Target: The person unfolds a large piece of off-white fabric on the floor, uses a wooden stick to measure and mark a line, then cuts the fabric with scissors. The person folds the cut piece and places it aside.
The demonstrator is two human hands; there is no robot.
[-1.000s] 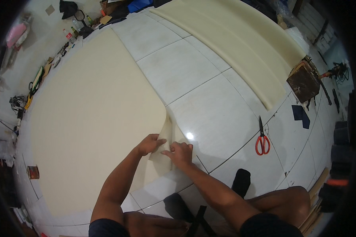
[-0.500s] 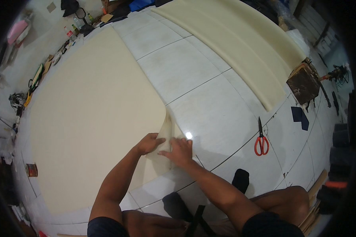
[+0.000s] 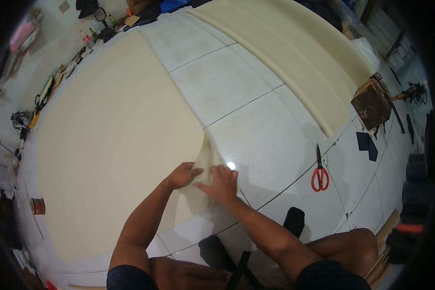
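Note:
A large cream sheet (image 3: 116,130) lies over the floor at left, its near right corner lifted and folded over into a flap (image 3: 204,162). My left hand (image 3: 183,175) pinches the folded edge, thumb on top and fingers beneath the sheet. Just to the right, my right hand (image 3: 222,184) bends its fingers over the corner of the flap, its thumb stretched left towards my left hand. The fingertips of my right hand are partly hidden, so how firmly they grip does not show. Scissors with red handles (image 3: 319,178) lie to the right, apart from both hands.
A second cream sheet (image 3: 295,58), loosely folded, stretches across the far right. Beside it sit a dark brown block (image 3: 372,104) and dark blue scraps (image 3: 367,146). A small round tin (image 3: 37,206) rests at the left edge. Bottles (image 3: 87,38) stand along the far left wall.
The fingers of my right hand have shifted slightly on the folded corner. My left hand keeps its pinch in nearly the same place.

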